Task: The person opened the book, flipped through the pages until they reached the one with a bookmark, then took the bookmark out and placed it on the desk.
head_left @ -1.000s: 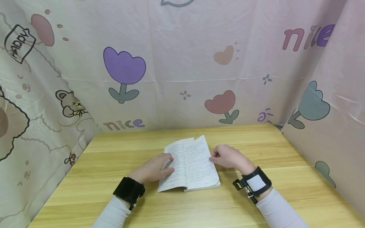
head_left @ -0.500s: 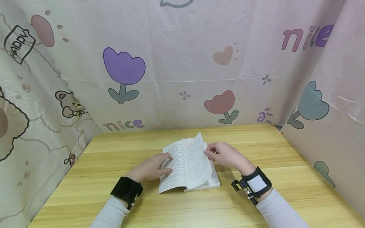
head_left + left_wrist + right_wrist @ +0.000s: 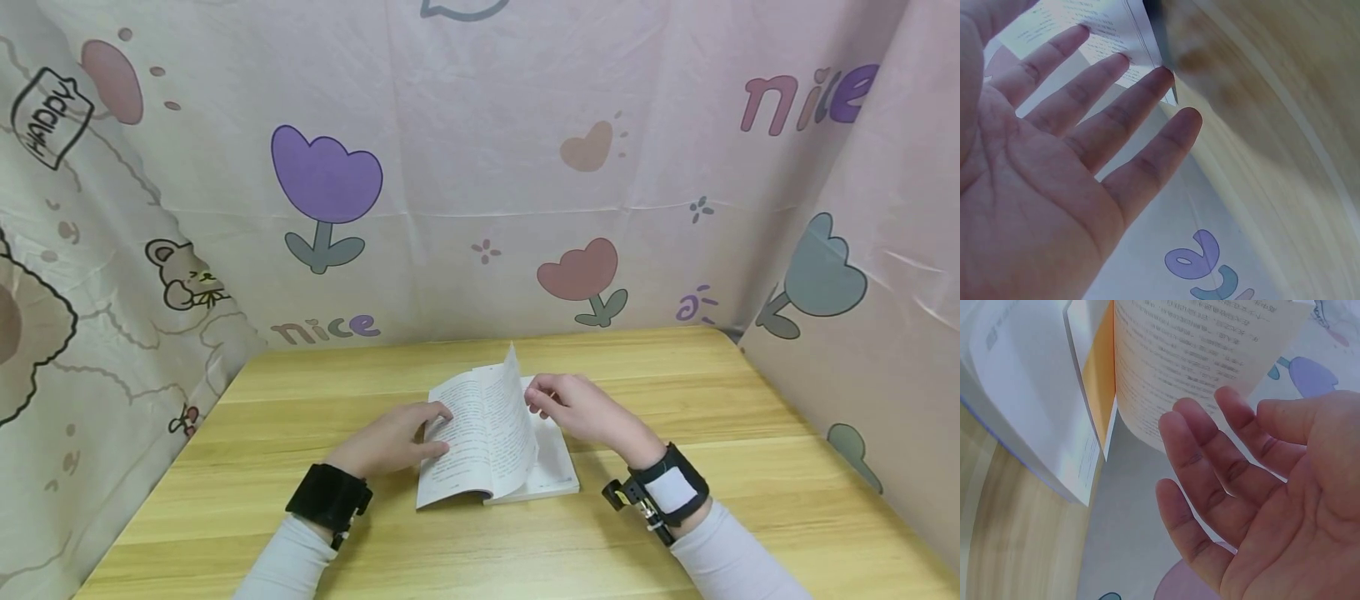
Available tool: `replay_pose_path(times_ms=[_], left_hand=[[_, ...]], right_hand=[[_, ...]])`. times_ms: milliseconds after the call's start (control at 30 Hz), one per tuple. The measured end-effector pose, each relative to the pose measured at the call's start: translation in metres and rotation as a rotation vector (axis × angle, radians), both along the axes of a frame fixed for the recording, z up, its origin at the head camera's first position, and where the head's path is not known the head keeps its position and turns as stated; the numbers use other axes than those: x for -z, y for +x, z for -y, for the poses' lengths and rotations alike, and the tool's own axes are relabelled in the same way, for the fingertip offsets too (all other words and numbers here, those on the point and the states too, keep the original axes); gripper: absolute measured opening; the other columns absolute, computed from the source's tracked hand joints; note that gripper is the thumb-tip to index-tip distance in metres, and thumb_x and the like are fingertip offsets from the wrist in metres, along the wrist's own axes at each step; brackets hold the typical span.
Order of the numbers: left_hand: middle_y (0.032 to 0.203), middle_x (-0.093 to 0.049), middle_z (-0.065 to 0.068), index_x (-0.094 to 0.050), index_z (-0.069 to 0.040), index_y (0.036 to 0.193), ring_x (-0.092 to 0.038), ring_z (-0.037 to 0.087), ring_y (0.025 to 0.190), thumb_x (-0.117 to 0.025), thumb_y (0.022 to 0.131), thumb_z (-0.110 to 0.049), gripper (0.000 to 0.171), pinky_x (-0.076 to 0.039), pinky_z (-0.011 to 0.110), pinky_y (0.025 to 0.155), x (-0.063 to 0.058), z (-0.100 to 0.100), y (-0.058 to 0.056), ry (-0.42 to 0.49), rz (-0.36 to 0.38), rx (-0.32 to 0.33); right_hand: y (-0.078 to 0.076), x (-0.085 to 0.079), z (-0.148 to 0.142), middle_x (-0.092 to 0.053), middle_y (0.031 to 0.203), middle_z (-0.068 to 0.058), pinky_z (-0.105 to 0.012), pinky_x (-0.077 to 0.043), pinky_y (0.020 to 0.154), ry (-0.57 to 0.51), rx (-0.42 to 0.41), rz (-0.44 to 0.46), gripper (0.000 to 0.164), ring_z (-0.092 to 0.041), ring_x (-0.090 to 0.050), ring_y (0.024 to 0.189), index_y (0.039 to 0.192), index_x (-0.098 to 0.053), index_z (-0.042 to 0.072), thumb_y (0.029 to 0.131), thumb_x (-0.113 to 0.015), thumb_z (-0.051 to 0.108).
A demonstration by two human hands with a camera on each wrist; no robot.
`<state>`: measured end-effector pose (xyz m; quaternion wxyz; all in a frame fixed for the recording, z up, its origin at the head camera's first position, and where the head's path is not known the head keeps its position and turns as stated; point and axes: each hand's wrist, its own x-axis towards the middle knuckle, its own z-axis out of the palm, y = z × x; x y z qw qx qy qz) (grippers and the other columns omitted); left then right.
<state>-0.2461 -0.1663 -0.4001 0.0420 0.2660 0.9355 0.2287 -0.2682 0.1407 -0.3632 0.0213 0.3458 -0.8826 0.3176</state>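
An open paperback book (image 3: 457, 467) with printed pages lies on the wooden table. My left hand (image 3: 393, 437) rests on its left-hand page, fingers fairly straight and spread in the left wrist view. One leaf (image 3: 506, 425) stands raised near the middle of the book, its top corner pointing up. To the right of that leaf is my right hand (image 3: 581, 408), its fingers loosely bent against or close to the paper. In the right wrist view, the printed leaf (image 3: 1179, 356) shows behind these fingers, and no paper is visible between thumb and forefinger. Exact fingertip contact is hard to tell.
The light wooden table (image 3: 300, 392) extends around the book. A patterned cloth (image 3: 465, 167) hangs behind it and along both sides. Black straps, the left one (image 3: 328, 502) and the right one (image 3: 671, 487), circle the wrists.
My right hand has moved left, and the leaf has gone from lying nearly flat on the right to standing upright, uncovering the page beneath. The left hand has shifted slightly left.
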Motion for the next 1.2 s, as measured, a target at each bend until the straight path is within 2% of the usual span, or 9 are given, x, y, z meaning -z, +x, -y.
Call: replay_pose_path(times_ms=[167,333,600,900,1200], left_hand=[[0.119,-0.060,0.003,-0.058,-0.013,0.129,-0.054,0.021,0.097,-0.069,0.088,-0.030,0.045,-0.045,0.037,0.087,0.000,0.003,-0.001,0.009,-0.006,0.001],[0.127,-0.057,0.003,-0.058,-0.013,0.129,-0.052,0.021,0.113,-0.070,0.088,-0.032,0.047,-0.042,0.040,0.097,-0.002,0.005,0.000,0.004,-0.003,-0.017],[0.127,-0.057,0.004,-0.058,-0.012,0.130,-0.051,0.022,0.115,-0.070,0.088,-0.034,0.049,-0.042,0.042,0.097,-0.005,0.006,0.001,0.002,0.009,-0.039],[0.128,-0.056,0.004,-0.058,-0.013,0.131,-0.051,0.022,0.115,-0.070,0.088,-0.035,0.050,-0.042,0.042,0.097,-0.005,0.006,0.002,-0.003,0.012,-0.058],[0.128,-0.056,0.004,-0.059,-0.013,0.130,-0.051,0.023,0.117,-0.070,0.087,-0.035,0.049,-0.042,0.043,0.097,-0.005,0.008,0.001,-0.008,-0.005,-0.061]], right_hand=[[0.002,0.002,0.005,-0.063,0.084,0.009,-0.027,-0.050,0.059,0.015,-0.003,-0.022,0.011,-0.012,-0.059,0.070,0.097,-0.065,0.015,0.099,-0.056,0.020],[0.004,0.007,0.011,-0.063,0.092,0.011,-0.025,-0.051,0.067,0.037,-0.042,-0.018,0.011,-0.008,-0.061,0.081,0.102,-0.064,0.015,0.098,-0.057,0.021],[0.008,0.014,0.017,-0.063,0.102,0.012,-0.023,-0.052,0.074,0.065,-0.088,0.008,0.016,-0.007,-0.061,0.089,0.110,-0.064,0.017,0.097,-0.059,0.026],[0.013,0.018,0.024,-0.064,0.114,-0.001,-0.037,-0.053,0.081,0.073,-0.119,0.034,0.027,-0.012,-0.061,0.094,0.118,-0.062,0.011,0.095,-0.062,0.024],[0.015,0.021,0.028,-0.062,0.116,0.002,-0.034,-0.052,0.083,0.072,-0.145,0.041,0.028,-0.011,-0.060,0.096,0.120,-0.061,0.012,0.095,-0.062,0.024]])
